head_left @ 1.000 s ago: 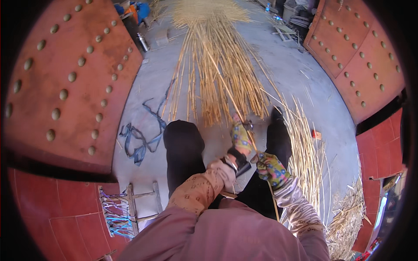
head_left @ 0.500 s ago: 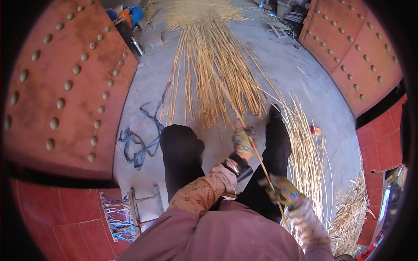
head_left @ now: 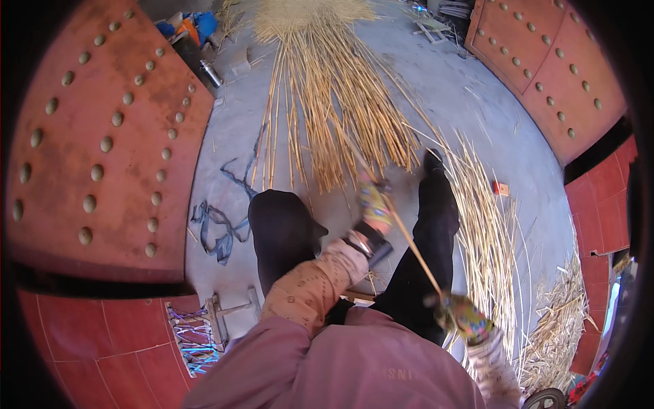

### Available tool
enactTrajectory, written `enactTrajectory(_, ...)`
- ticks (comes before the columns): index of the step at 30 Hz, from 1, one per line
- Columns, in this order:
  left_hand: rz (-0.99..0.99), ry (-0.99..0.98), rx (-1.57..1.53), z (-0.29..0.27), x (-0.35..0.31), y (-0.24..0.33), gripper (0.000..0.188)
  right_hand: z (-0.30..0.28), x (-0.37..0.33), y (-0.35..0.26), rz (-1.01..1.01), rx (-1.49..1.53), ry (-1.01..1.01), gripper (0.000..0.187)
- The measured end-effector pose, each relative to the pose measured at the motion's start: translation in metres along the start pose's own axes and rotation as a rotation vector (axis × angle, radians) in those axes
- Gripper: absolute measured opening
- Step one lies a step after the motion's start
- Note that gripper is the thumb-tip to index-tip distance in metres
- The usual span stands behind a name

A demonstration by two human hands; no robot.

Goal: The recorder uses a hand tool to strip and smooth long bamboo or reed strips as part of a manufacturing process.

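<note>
Right hand [head_left: 467,320] lower, left hand [head_left: 374,206] ahead, fingers [head_left: 445,312] of both around one stalk [head_left: 413,244].

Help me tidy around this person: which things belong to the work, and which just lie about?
In the work, apparently: single stalk spanning left hand and right hand; fanned stalks; pale stalks.

Lying about, seemingly: blue-grey strap; metal flask; small red box.
</note>
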State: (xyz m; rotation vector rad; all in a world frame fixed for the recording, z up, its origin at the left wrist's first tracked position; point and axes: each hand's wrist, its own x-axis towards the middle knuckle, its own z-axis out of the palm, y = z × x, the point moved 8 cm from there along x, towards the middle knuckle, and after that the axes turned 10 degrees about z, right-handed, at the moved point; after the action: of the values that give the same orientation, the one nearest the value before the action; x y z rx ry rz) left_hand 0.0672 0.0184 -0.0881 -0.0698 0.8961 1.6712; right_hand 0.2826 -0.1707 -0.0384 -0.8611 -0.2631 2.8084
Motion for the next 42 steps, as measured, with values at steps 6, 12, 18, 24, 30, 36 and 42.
enactTrajectory(6,-0.142,-0.32,-0.07,0.041,-0.015,-0.041,0.037,0.034,0.041,-0.087,-0.332,-0.348,0.234,0.027)
enactTrajectory(12,0.338,-0.478,-0.011,0.042,0.066,0.127,0.035,-0.04,-0.034,0.012,-0.21,-0.615,0.389,0.015)
enactTrajectory(18,0.632,0.139,0.091,0.015,0.043,0.247,0.044,-0.197,-0.149,-0.014,-0.38,-0.33,0.837,0.034)
enactTrajectory(24,0.462,0.073,0.213,0.017,0.032,0.226,0.046,-0.052,-0.07,-0.216,-0.755,-1.064,1.212,0.041)
enactTrajectory(30,0.254,0.068,0.24,0.004,0.01,0.235,0.047,0.08,0.221,-0.248,-0.673,-1.467,-0.163,0.031)
enactTrajectory(36,0.109,0.036,0.277,0.003,-0.006,0.218,0.05,-0.119,0.452,-0.221,-0.193,-1.614,0.505,0.027)
enactTrajectory(42,0.022,0.158,0.182,0.002,-0.015,0.22,0.047,-0.161,0.518,-0.2,0.023,-0.83,0.402,0.03)
